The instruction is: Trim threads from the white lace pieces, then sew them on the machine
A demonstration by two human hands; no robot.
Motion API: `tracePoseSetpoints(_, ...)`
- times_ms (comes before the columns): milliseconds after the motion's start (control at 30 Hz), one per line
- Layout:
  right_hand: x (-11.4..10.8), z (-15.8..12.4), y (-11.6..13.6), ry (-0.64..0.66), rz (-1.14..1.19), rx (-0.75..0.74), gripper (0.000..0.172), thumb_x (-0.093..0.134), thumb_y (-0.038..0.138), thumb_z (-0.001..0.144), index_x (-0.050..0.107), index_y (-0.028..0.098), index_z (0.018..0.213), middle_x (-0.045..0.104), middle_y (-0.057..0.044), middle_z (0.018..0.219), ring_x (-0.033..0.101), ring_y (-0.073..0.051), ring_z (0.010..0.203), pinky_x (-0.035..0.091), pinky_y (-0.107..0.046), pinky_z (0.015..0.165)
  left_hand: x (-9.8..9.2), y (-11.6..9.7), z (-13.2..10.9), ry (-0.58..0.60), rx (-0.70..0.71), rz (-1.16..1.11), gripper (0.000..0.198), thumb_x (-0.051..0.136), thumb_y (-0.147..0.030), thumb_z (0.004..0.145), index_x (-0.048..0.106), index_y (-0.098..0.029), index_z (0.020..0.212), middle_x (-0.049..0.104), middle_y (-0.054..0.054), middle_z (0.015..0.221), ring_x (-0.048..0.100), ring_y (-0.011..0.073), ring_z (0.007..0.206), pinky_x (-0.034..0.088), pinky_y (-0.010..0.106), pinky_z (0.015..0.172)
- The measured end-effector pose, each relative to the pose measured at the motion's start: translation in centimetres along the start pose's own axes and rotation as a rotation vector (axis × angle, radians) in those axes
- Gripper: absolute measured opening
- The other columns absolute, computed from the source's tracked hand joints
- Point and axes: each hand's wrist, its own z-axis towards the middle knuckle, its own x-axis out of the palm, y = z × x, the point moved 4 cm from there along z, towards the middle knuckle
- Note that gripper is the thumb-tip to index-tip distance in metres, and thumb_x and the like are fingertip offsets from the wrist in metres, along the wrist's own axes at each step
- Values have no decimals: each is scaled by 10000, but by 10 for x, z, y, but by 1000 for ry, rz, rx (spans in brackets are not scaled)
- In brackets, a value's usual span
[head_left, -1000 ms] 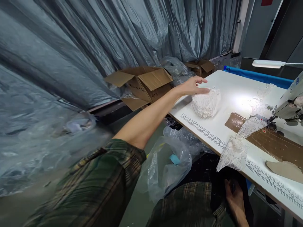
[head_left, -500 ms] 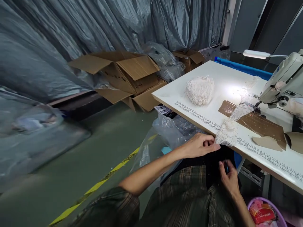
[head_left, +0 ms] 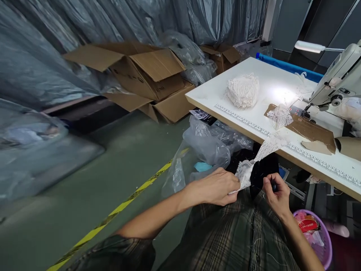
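My left hand is closed on the end of a white lace strip and holds it down over my lap. The strip runs up over the table edge to the sewing machine. My right hand is closed around a small dark tool, close to the right of the lace end. A bundle of white lace lies on the white table, away from both hands.
Brown cardboard pieces lie taped by the machine, and a ruler strip runs along the table edge. Clear plastic bags hang under the table. Open cardboard boxes stand on the floor by grey plastic sheeting. A purple basket sits at lower right.
My left hand left the lace bundle on the table, came down to the table edge, took the hanging lace strip and pulled it down toward my lap. My right hand rose beside it.
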Motion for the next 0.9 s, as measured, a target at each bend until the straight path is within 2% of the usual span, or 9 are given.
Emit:
tracePoseSetpoints(133, 15, 6, -7, 84, 47, 149, 345, 595, 521, 813, 566, 191, 721, 513, 20, 608, 412, -96, 530, 371, -225, 484, 5, -15, 4, -19, -23, 164, 129, 586, -165, 815, 586, -169, 686, 641, 31, 658, 622, 195, 661, 352, 285, 553)
tracePoseSetpoints(300, 25, 16, -5, 39, 135, 233, 377, 655, 537, 741, 604, 168, 797, 567, 2, 668, 428, -92, 531, 392, -225, 476, 6, -23, 15, -85, 38, 142, 146, 626, -253, 868, 607, -162, 755, 657, 45, 718, 628, 198, 719, 400, 288, 593)
tracePoseSetpoints(367, 26, 17, -2, 35, 139, 202, 343, 627, 511, 770, 617, 168, 771, 563, 5, 634, 436, -97, 528, 392, -223, 472, -2, -11, 18, -180, 10, -5, 314, 691, -459, 827, 607, -163, 760, 654, 47, 758, 619, 204, 746, 438, 299, 642)
tracePoseSetpoints(433, 25, 15, 2, 54, 133, 147, 302, 611, 469, 797, 634, 171, 763, 570, 6, 619, 458, -101, 533, 406, -223, 485, -13, 11, 22, -341, -73, -231, 495, 694, -647, 746, 624, -165, 835, 657, 62, 858, 617, 225, 821, 483, 341, 745)
tracePoseSetpoints(500, 24, 12, 6, 99, 132, 87, 259, 612, 426, 817, 656, 174, 780, 595, 4, 633, 500, -108, 556, 433, -225, 518, -17, 35, 28, -427, -131, -493, 520, 626, -620, 815, 623, -169, 1073, 634, 112, 1122, 605, 252, 1031, 486, 389, 897)
tracePoseSetpoints(600, 24, 7, 10, 203, 130, 6, 214, 612, 380, 845, 682, 180, 818, 640, -3, 670, 560, -121, 604, 470, -234, 577, -5, 50, 42, -291, -2, -974, 570, 665, -610, 788, 625, -179, 1159, 592, 127, 1266, 573, 265, 1184, 466, 400, 1005)
tracePoseSetpoints(700, 22, 4, 9, 255, 112, -48, 202, 603, 367, 860, 686, 185, 836, 662, -12, 709, 583, -131, 643, 485, -247, 623, 19, 48, 52, -135, 39, -1330, 530, 762, -582, 722, 686, -149, 1018, 656, 116, 1145, 622, 247, 1108, 488, 370, 976)
tracePoseSetpoints(800, 16, 4, 3, 248, 76, -28, 228, 604, 404, 864, 654, 187, 815, 642, -10, 704, 568, -134, 655, 471, -249, 630, 36, 45, 53, -164, -79, -1476, 484, 816, -555, 678, 690, -120, 850, 701, 79, 951, 656, 177, 911, 513, 294, 843)
tracePoseSetpoints(900, 9, 8, -7, 240, 38, 62, 334, 514, 494, 917, 625, 187, 846, 612, -7, 704, 524, -126, 622, 428, -244, 579, 39, 46, 50, -231, -225, -1493, 494, 835, -550, 647, 685, -116, 830, 698, 39, 831, 623, 106, 739, 490, 220, 701)
